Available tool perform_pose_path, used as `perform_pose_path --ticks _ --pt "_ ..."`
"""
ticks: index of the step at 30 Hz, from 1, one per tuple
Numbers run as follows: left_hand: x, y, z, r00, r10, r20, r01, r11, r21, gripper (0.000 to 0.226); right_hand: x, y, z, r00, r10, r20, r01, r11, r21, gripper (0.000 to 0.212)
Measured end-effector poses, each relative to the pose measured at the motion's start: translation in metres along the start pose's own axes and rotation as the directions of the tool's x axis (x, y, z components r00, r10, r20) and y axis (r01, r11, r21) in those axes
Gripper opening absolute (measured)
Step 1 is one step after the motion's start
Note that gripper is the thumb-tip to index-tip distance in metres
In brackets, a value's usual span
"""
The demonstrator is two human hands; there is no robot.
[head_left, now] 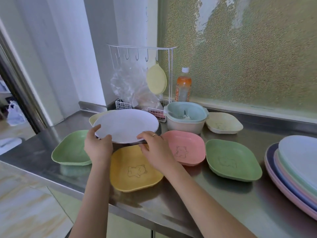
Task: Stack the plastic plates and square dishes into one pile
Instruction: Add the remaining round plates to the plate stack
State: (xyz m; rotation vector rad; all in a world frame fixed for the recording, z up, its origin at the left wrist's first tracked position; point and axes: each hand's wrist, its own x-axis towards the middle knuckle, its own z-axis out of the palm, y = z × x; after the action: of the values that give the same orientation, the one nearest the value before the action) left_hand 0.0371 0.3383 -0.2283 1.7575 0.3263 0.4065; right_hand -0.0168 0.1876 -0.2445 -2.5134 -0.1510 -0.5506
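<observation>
At the back of the steel worktop (214, 200) a white wire rack (142, 54) with hooks carries a hanging yellow round pad (156, 81) and a crumpled clear plastic bag (130, 85), while an orange drink bottle (183, 86) stands just behind a pale blue strainer (186, 111) nested in a cream bowl (185, 126).
</observation>
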Motion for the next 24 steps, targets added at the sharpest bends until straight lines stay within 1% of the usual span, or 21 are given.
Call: perform_pose_path --ticks 1,3,5,7,9,11,14,17,19,21,22,24 --pt "-0.002 0.003 0.000 1.000 -0.003 -0.019 0.003 0.999 -0.043 0.051 0.000 0.000 -0.001 0.999 -0.021 -0.041 0.021 1.000 0.002 0.027" --pt "-0.005 0.011 -0.002 0.998 -0.031 -0.058 0.020 0.983 -0.184 0.051 -0.003 -0.003 -0.003 0.991 -0.068 -0.117 0.071 0.997 0.021 0.028" --pt "-0.010 0.019 -0.006 0.993 -0.063 -0.097 0.029 0.947 -0.321 0.049 -0.008 -0.006 -0.005 0.980 -0.100 -0.172 0.108 0.993 0.042 0.027" --pt "-0.016 0.028 -0.010 0.989 -0.067 -0.130 0.006 0.909 -0.417 0.047 -0.013 -0.009 -0.009 0.967 -0.130 -0.221 0.146 0.988 0.058 0.026" --pt "-0.023 0.038 -0.012 0.990 -0.050 -0.129 -0.019 0.874 -0.486 0.045 -0.017 -0.012 -0.018 0.947 -0.155 -0.282 0.176 0.983 0.052 0.025" --pt "-0.030 0.046 -0.012 0.993 -0.034 -0.112 -0.031 0.846 -0.532 0.044 -0.021 -0.012 -0.030 0.922 -0.173 -0.345 0.185 0.983 0.000 0.025" --pt "-0.042 0.057 -0.008 0.998 -0.010 -0.058 -0.025 0.827 -0.562 0.044 -0.031 -0.009 -0.057 0.900 -0.152 -0.408 0.145 0.988 -0.047 0.035" --pt "-0.064 0.066 0.005 0.998 0.017 0.061 0.021 0.820 -0.572 0.043 -0.050 0.001 -0.088 0.877 -0.078 -0.475 0.087 0.996 -0.003 0.039" --pt "-0.085 0.071 0.020 0.989 0.035 0.141 0.054 0.812 -0.581 0.040 -0.067 0.010 -0.110 0.831 0.021 -0.555 0.032 0.996 0.084 0.039" --pt "-0.112 0.075 0.037 0.973 0.072 0.220 0.071 0.812 -0.580 0.039 -0.088 0.019 -0.133 0.745 0.136 -0.653 0.004 0.978 0.208 0.038" --pt "-0.128 0.078 0.046 0.958 0.098 0.269 0.081 0.808 -0.583 0.038 -0.100 0.023 -0.145 0.693 0.214 -0.689 -0.012 0.958 0.286 0.041" --pt "-0.162 0.083 0.066 0.919 0.128 0.373 0.128 0.798 -0.589 0.037 -0.126 0.030 -0.171 0.607 0.409 -0.681 -0.081 0.884 0.460 0.061"
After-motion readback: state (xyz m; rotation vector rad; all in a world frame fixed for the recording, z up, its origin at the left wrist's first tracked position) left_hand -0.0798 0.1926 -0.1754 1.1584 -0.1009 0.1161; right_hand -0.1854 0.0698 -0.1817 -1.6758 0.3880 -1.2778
